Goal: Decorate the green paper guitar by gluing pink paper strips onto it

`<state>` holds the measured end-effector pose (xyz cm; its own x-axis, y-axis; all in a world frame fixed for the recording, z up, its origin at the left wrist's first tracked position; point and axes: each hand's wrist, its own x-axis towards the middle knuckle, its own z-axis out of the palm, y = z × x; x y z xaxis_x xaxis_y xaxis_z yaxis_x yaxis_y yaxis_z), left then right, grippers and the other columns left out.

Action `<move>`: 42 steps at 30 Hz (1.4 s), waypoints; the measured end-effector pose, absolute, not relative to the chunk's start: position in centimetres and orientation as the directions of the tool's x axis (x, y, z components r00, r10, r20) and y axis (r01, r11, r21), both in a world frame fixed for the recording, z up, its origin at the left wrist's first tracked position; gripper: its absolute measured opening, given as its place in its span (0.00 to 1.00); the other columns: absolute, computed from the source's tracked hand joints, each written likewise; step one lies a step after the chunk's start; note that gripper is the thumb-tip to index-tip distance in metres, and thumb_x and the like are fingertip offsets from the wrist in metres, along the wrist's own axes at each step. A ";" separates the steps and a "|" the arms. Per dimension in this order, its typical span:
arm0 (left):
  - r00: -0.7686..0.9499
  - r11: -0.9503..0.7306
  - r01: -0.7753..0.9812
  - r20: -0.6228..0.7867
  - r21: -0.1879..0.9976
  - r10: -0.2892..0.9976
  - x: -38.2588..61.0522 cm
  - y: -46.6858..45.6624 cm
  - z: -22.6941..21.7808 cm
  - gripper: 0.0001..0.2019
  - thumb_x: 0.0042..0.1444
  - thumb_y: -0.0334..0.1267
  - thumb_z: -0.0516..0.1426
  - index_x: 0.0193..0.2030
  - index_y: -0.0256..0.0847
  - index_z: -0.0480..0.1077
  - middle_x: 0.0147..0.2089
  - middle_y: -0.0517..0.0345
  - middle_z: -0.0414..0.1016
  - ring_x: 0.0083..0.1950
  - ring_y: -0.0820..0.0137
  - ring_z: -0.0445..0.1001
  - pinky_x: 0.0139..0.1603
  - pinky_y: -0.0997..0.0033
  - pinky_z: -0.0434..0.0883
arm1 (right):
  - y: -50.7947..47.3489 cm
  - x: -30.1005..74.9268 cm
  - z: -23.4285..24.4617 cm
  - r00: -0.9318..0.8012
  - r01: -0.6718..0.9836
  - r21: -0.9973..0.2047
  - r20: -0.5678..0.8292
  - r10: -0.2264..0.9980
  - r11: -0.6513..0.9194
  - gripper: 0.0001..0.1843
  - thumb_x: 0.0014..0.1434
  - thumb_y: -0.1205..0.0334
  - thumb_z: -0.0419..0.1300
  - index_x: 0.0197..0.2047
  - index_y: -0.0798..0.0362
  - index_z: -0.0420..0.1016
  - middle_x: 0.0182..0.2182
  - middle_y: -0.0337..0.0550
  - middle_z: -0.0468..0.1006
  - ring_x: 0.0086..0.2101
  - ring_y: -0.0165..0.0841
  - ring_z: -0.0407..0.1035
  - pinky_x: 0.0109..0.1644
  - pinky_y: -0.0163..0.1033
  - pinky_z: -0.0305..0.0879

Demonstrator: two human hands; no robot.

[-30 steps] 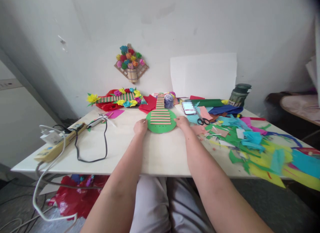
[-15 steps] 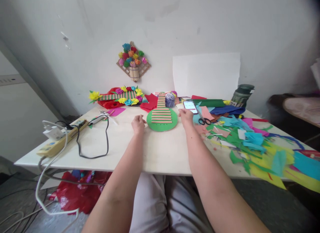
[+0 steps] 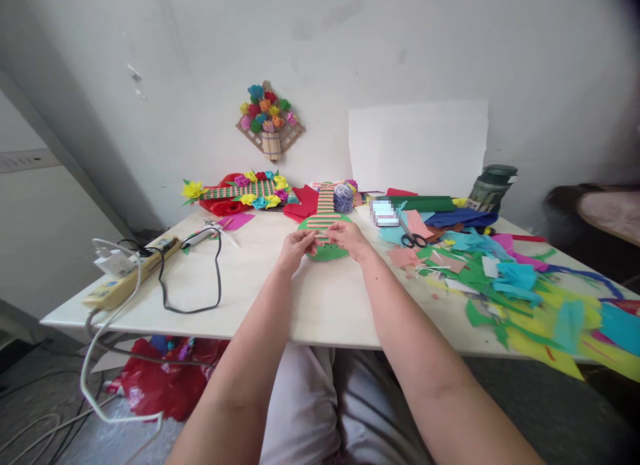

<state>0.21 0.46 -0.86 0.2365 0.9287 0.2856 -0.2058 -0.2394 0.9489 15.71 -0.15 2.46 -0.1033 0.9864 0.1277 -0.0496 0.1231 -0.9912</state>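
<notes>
A green guitar-shaped paper craft (image 3: 327, 254) lies flat on the white table, its neck pointing to the wall. Pink strips cross the body and neck, and a row of small dark dots runs below them. Both hands are over the round body and cover part of the strips. My left hand (image 3: 299, 247) has its fingers pinched at the left side. Opposite it, my right hand (image 3: 349, 238) is also closed in a pinch, its fingertips close to those of the left. Something thin and pale shows between the fingertips, too small to name surely.
Black-handled scissors (image 3: 413, 240), a phone (image 3: 385, 213) and scattered coloured paper (image 3: 465, 272) lie on the right. To the left are a power strip (image 3: 133, 272) with cables and a glue gun (image 3: 199, 236). A flower-trimmed craft (image 3: 237, 190) and purple yarn (image 3: 343, 197) sit behind.
Both hands have moved inward from either side of the green craft and now meet above its body. The view has shifted slightly; the craft stays in place.
</notes>
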 end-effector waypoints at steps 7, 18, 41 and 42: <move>0.296 -0.254 -0.167 0.295 0.953 0.909 0.5 0.3 -0.8 0.17 0.45 0.47 0.60 0.34 0.34 0.71 0.28 0.56 0.74 0.22 0.79 0.66 0.24 0.78 0.63 | 0.3 15.6 1.9 -0.083 -0.036 -0.988 0.155 0.984 0.152 0.17 0.35 0.58 0.67 0.25 0.56 0.64 0.14 0.31 0.66 0.16 0.22 0.59 0.18 0.27 0.48; 0.203 -0.329 -0.075 0.337 0.941 0.919 0.7 0.3 -0.4 0.16 0.43 0.46 0.61 0.30 0.33 0.68 0.23 0.57 0.72 0.19 0.78 0.64 0.22 0.76 0.63 | 0.8 15.6 1.0 -0.162 -0.028 -0.986 0.165 0.973 0.163 0.18 0.38 0.56 0.67 0.27 0.55 0.64 0.13 0.31 0.67 0.13 0.19 0.53 0.15 0.26 0.42; 0.515 -0.097 -0.162 0.168 0.982 0.841 0.8 -0.8 -0.1 0.16 0.45 0.48 0.60 0.32 0.34 0.69 0.18 0.61 0.64 0.17 0.80 0.60 0.17 0.79 0.55 | 0.4 17.5 2.8 -0.243 -0.380 -0.909 0.279 0.929 0.173 0.21 0.47 0.43 0.59 0.28 0.55 0.67 0.18 0.36 0.71 0.15 0.24 0.60 0.16 0.30 0.54; 0.478 -0.108 -0.181 0.183 0.978 0.859 0.6 -0.7 -0.1 0.16 0.44 0.47 0.61 0.30 0.34 0.70 0.18 0.62 0.64 0.17 0.81 0.58 0.16 0.79 0.54 | 0.5 17.7 2.8 -0.198 -0.376 -0.906 0.282 0.939 0.193 0.20 0.47 0.44 0.60 0.28 0.55 0.67 0.18 0.36 0.71 0.14 0.23 0.60 0.15 0.30 0.53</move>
